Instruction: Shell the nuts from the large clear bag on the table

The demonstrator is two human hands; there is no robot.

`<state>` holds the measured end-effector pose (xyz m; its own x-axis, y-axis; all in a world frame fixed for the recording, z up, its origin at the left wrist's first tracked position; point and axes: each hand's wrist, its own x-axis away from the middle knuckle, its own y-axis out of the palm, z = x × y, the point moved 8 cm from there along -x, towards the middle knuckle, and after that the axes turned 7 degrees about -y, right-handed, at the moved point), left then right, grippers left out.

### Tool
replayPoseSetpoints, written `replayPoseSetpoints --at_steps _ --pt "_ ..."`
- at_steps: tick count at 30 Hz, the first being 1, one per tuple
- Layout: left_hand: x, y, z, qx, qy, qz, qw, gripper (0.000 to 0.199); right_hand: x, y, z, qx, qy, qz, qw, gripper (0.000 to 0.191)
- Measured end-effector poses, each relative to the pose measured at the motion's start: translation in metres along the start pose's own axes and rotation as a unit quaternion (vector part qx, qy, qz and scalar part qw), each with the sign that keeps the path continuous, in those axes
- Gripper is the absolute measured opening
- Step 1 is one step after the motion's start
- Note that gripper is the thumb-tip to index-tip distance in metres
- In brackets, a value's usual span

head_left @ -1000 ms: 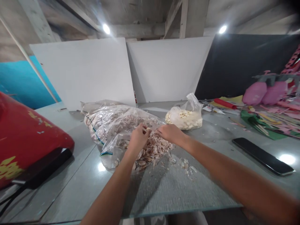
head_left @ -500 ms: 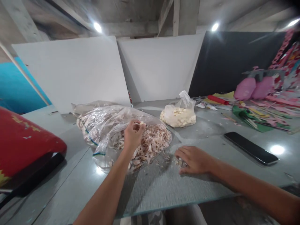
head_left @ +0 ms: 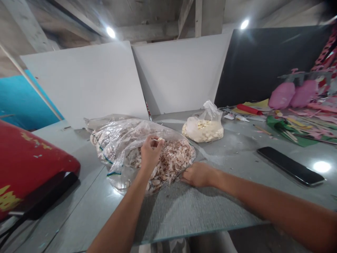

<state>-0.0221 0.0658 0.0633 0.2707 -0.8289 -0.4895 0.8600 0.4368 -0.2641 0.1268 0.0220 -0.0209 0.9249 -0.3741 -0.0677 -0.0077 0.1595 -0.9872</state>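
My left hand (head_left: 152,150) is over the open mouth of a clear plastic bag (head_left: 116,147). Thumb and fingers pinch a small pale kernel (head_left: 160,140), which looks like a peeled clove. Pinkish-tan papery skins (head_left: 175,156) fill the bag's mouth below it. My right hand (head_left: 198,174) rests low on the table at the right rim of that bag, its fingers curled toward the skins. What lies under those fingers is hidden. Beyond it stands a smaller translucent bag (head_left: 204,130) of pale kernels.
A black phone (head_left: 289,166) lies on the grey table (head_left: 226,203) to the right. Coloured craft strips (head_left: 302,128) and pink objects (head_left: 283,95) crowd the far right. A red case (head_left: 34,165) stands at the left, and white boards (head_left: 86,84) lean behind.
My right hand has moved left to the bag's rim from the small heap of bits it was cupped over. That heap no longer shows. My left hand keeps its pinch.
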Motion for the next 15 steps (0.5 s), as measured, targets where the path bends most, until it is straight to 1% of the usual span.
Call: replayPoseSetpoints --at_steps 2,3,5,7,9,10,12,13,15 --pt "-0.001 0.001 -0.001 0.000 -0.006 -0.003 1.000 0.024 -0.002 -0.008 0.008 -0.001 0.028 0.006 1.000 0.036" --pt "-0.001 0.002 -0.002 0.004 -0.011 -0.008 1.000 0.023 -0.006 -0.015 0.013 -0.002 0.047 0.017 0.999 0.034" --pt "-0.002 0.005 -0.005 0.033 -0.024 -0.028 0.999 0.024 -0.017 -0.037 0.024 -0.010 0.078 0.061 0.995 0.036" --pt "-0.002 0.010 -0.008 0.098 -0.045 -0.064 0.992 0.025 -0.031 -0.058 0.036 -0.016 0.106 0.104 0.989 0.038" --pt "-0.001 0.015 -0.010 0.183 -0.072 -0.095 0.976 0.027 -0.043 -0.071 0.044 -0.020 0.119 0.139 0.983 0.030" --pt "-0.001 0.017 -0.011 0.224 -0.085 -0.106 0.965 0.028 -0.047 -0.074 0.048 -0.029 0.128 0.148 0.980 0.028" --pt "0.002 0.020 -0.012 0.282 -0.106 -0.121 0.946 0.030 -0.047 -0.072 0.056 -0.064 0.165 0.166 0.970 0.030" --pt "0.003 0.023 -0.012 0.300 -0.115 -0.130 0.938 0.031 -0.043 -0.071 0.060 -0.089 0.187 0.185 0.961 0.032" --pt "0.006 0.028 -0.012 0.320 -0.129 -0.151 0.926 0.032 -0.030 -0.069 0.064 -0.156 0.208 0.252 0.932 0.030"
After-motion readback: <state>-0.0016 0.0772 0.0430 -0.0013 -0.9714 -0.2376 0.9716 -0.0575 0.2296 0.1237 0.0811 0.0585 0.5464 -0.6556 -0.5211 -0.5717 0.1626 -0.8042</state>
